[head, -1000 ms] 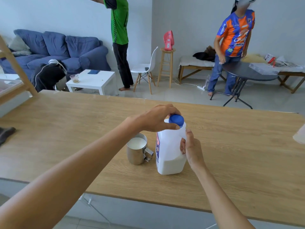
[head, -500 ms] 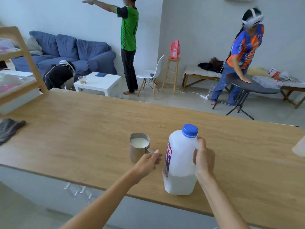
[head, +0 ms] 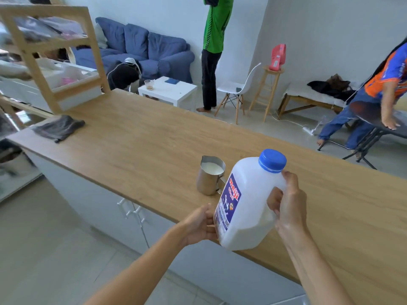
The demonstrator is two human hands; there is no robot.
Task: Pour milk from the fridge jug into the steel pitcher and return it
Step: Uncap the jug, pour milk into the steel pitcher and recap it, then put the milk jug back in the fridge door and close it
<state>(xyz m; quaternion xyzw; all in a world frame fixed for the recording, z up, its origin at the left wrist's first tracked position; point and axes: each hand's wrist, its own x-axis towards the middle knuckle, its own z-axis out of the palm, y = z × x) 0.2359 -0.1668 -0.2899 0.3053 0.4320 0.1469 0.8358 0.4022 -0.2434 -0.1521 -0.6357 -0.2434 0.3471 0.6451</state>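
Note:
The white plastic milk jug (head: 248,203) has a blue cap and a blue and red label, with milk low in its base. It is tilted and lifted at the near edge of the wooden counter (head: 141,146). My right hand (head: 288,205) grips its handle side. My left hand (head: 198,225) touches the jug's lower left side by the label. The steel pitcher (head: 210,176) stands upright on the counter just behind and left of the jug, with milk in it.
A dark cloth (head: 58,128) lies at the counter's far left, beside a wooden shelf unit (head: 55,56). White cabinet doors (head: 130,212) sit under the counter. Beyond are a blue sofa (head: 145,49), a white table (head: 169,90), a chair, a stool and two standing people.
My left hand came off the blue cap, dropped down, and now rests against the jug's lower side. The jug has come toward the counter's near edge and tilted. My view turned left.

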